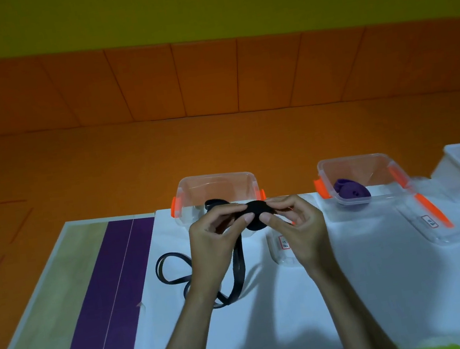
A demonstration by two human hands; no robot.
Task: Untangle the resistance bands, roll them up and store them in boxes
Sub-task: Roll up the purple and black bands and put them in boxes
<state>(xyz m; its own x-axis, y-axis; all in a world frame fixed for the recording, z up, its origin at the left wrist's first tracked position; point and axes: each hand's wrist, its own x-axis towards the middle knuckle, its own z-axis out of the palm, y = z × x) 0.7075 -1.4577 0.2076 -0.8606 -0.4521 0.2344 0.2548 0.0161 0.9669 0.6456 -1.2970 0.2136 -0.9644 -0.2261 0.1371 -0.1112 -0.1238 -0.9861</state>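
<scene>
Both hands, left hand [216,230] and right hand [295,221], pinch the black band [258,215] above the table [359,289]. Its loose end lies on the table, before the box [215,185].

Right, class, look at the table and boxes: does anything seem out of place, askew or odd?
Nothing spilled. The one untidy thing is the black band: the left hand and right hand pinch its rolled end, but its loose tail lies in crossed loops on the white sheet. The purple band sits rolled in its box.
</scene>
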